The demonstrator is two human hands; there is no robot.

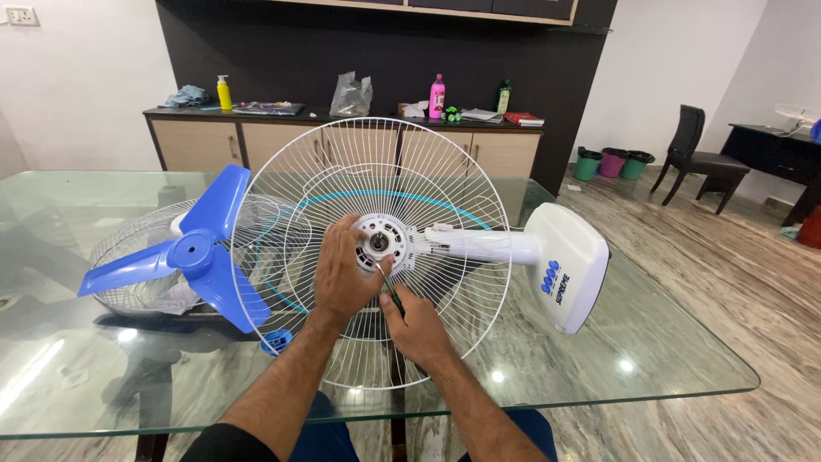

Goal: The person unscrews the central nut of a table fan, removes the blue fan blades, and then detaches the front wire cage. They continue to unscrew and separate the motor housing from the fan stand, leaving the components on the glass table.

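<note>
The left hand [346, 278] lay spread against the white wire fan guard [370, 252], standing on edge on the glass table [667, 342], fingers by the motor hub [378, 242]. Just near and right of it, the right hand [416, 325] had its grip closed on a dark screwdriver [392, 293] angled up-left toward the hub. The blue fan blade [190, 254] lay left; the white base [569, 265], with blue markings, lay right.

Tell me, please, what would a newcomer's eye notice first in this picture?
First comes the round white wire fan guard, standing upright in the middle of the glass table, with the white fan body lying to its right. At the guard's centre, the left hand presses near the motor hub, while the right hand holds a screwdriver. To the left lies a bright blue fan blade.
</note>
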